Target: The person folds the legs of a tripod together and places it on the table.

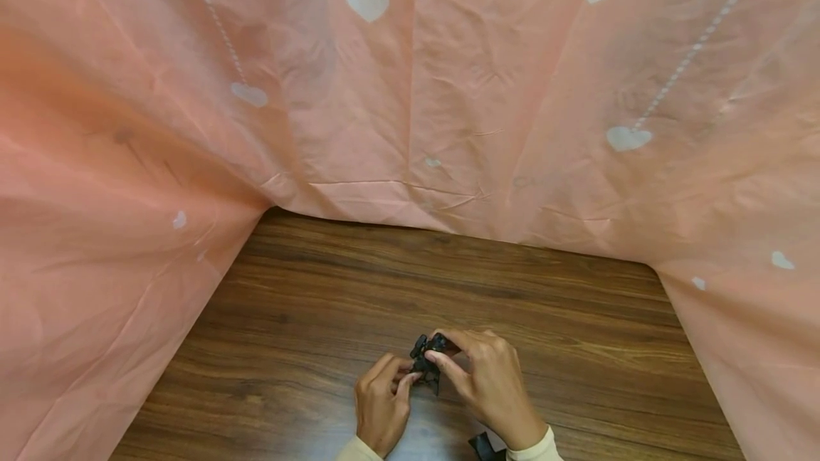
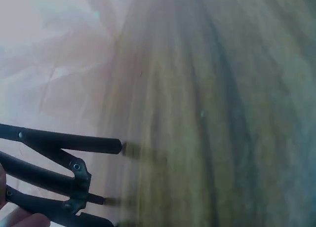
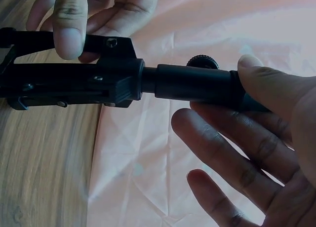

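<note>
The left hand (image 1: pixel 383 397) pinches a leg (image 3: pixel 37 42) of the black tripod (image 3: pixel 121 80) above the wooden table (image 1: pixel 307 304) while the right hand (image 1: pixel 492 375) grips its column (image 3: pixel 190 84), so a steady, straight hold seems best

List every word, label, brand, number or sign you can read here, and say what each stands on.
No text can be read anywhere in these views.
Black mini tripod: no lettering shows on the sides in view.
Pink curtain: white hearts and dotted lines, a pattern only; one faint mark is too blurred to read.
Wooden tabletop: grain only, no lettering.
</note>
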A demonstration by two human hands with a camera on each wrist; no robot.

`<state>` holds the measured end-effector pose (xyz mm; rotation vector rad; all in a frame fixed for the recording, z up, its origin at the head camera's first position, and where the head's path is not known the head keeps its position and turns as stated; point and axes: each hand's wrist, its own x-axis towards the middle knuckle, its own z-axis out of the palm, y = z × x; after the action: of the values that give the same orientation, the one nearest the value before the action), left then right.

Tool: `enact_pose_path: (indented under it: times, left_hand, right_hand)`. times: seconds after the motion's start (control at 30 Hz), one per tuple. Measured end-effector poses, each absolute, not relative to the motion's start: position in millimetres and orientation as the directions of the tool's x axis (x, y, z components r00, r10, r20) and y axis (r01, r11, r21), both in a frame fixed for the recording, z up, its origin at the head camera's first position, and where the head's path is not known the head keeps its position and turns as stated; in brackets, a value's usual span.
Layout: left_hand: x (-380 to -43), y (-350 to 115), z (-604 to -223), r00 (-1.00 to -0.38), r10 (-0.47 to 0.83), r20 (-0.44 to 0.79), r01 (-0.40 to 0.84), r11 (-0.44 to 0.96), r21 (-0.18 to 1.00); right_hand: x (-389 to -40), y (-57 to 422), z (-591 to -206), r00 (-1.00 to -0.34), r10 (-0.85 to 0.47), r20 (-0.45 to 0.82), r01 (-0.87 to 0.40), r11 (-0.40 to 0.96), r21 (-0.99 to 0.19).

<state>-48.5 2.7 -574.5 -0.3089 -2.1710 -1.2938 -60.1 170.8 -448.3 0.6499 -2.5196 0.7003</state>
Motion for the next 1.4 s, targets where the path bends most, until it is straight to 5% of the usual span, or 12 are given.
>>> enact_pose_path:
  times: [0.43, 0.67, 0.93, 1.4]
  left_hand:
    - [-50, -33, -559, -0.866, -0.035, 0.500, 0.442, 0.414, 0.795]
    - [-60, -60, -512, -0.841, -0.025, 0.541, 0.490, 0.389, 0.780]
    - [-72, -44, -459, -0.789, 0.202, 0.580, 0.613, 0.333, 0.717]
    - [-77, -18, -455, -0.764, 0.268, 0.587, 0.643, 0.389, 0.659]
  right_hand:
    - [-55, 182, -474, -0.800, -0.228, 0.555, -0.531, 0.701, -0.477]
    - [-50, 192, -497, -0.812, -0.192, 0.552, -0.514, 0.685, -0.517]
    - [-43, 185, -533, -0.919, -0.149, 0.366, -0.360, 0.698, -0.619]
    - [-46, 177, -552, -0.944, -0.104, 0.314, -0.295, 0.696, -0.654]
